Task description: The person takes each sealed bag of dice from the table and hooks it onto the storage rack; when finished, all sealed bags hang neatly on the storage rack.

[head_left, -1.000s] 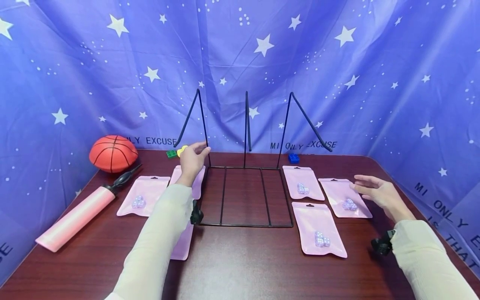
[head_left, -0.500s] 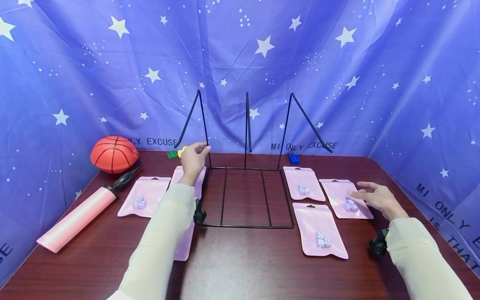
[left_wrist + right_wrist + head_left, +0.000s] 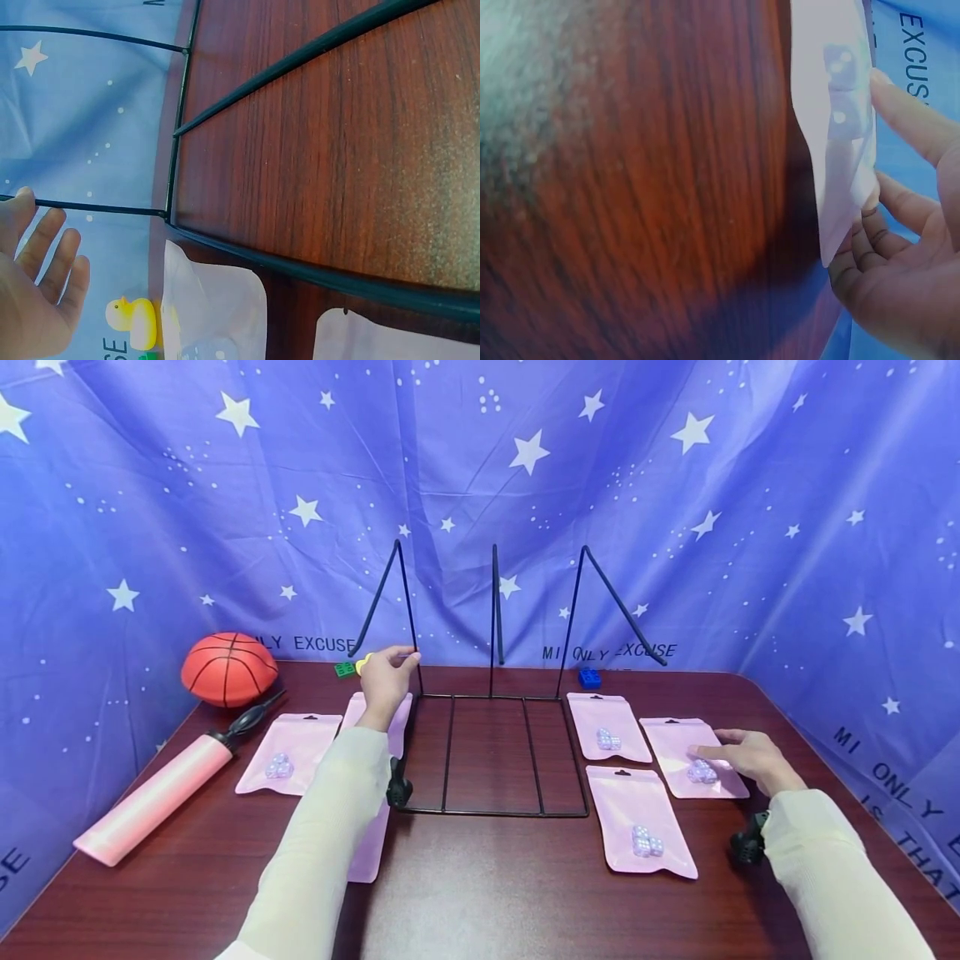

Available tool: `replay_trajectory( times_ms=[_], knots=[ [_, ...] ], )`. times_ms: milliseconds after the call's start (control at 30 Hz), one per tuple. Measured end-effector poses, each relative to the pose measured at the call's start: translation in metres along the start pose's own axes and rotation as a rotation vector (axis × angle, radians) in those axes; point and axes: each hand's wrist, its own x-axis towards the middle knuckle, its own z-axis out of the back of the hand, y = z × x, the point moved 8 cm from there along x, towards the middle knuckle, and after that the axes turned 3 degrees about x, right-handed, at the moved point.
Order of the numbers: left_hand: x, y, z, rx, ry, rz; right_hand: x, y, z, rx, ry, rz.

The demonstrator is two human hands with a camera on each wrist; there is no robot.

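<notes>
- Pinching the rack [image 3: 491, 697] by its left wire [image 3: 101, 208], the left hand [image 3: 385, 687] sat left of centre in the head view; thumb and forefinger were narrow on the wire, the other fingers loose.
- At the frame's right, the right hand [image 3: 756, 758] was at the far-right bag [image 3: 666, 745], its thumb over the bag near the dice [image 3: 702, 772] and its other fingers by the right edge; whether they pinched it, I could not tell.
- The rack stood mid-frame on the tabletop [image 3: 480, 902], its tops high against the starry cloth [image 3: 442, 452].
- Right of the rack lay an upper bag [image 3: 600, 714] and a lower bag [image 3: 630, 797], both flat.
- At centre left lay a left bag [image 3: 296, 735]; beside it a second bag [image 3: 396, 731] showed partly behind the left hand, and a third bag [image 3: 369, 852] partly behind the sleeve [image 3: 315, 843].
- The ball [image 3: 228, 669] and pump [image 3: 153, 802] lay at the frame's left.
- Near the tabletop's back edge were a green brick [image 3: 344, 669], a duck [image 3: 142, 324] and, right of centre, a blue brick [image 3: 589, 678].
</notes>
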Motion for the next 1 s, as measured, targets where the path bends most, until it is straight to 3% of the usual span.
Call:
replay_trajectory(
  times_ms=[367, 600, 700, 833, 1000],
  knots=[
    [0.001, 0.000, 0.002, -0.010, -0.001, 0.015, -0.005, -0.003, 0.010, 0.076, -0.059, 0.043],
    [0.002, 0.001, 0.003, -0.009, 0.006, 0.010, -0.012, 0.004, 0.017, 0.234, -0.043, 0.088],
    [0.002, 0.001, 0.003, -0.005, 0.011, 0.015, -0.014, 0.009, 0.022, 0.251, -0.038, 0.110],
    [0.002, 0.000, 0.003, 0.002, 0.014, 0.015, -0.020, 0.025, 0.034, 0.227, -0.076, 0.197],
    [0.002, -0.001, 0.004, 0.012, 0.018, 0.012, -0.036, 0.061, 0.047, 0.238, -0.093, 0.347]
  ],
)
